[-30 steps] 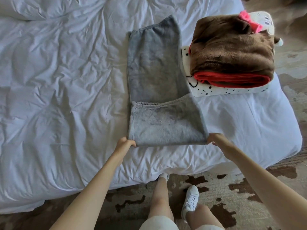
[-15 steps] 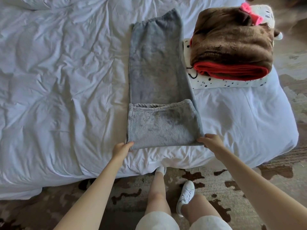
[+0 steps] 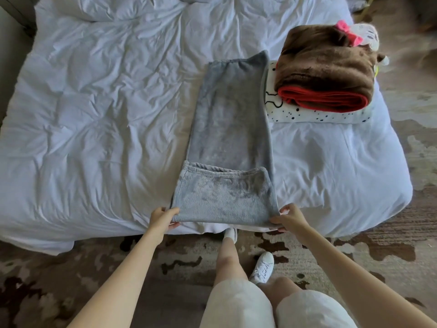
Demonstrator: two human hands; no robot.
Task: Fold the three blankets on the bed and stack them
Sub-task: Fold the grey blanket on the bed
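Now your left hand (image 3: 163, 218) and right hand (image 3: 289, 217) have closed on the near corners of the long grey fleece blanket (image 3: 228, 147), beside the folded brown-and-white blanket stack (image 3: 324, 74); you've gone from pressing the fold to gripping it, ready to fold again.

Hidden and cut-off parts around the bed

The bed (image 3: 94, 114) runs out of the frame at the top and at the left edge, so its head end is unseen. The white spotted blanket (image 3: 307, 116) is mostly covered by the brown blanket (image 3: 326, 67) stacked on it; only its near and left margins show. The fingertips of the left hand (image 3: 162, 220) and the right hand (image 3: 289, 218) tuck under the grey blanket (image 3: 227, 129) fold, out of sight. Both forearms are cut by the bottom edge.
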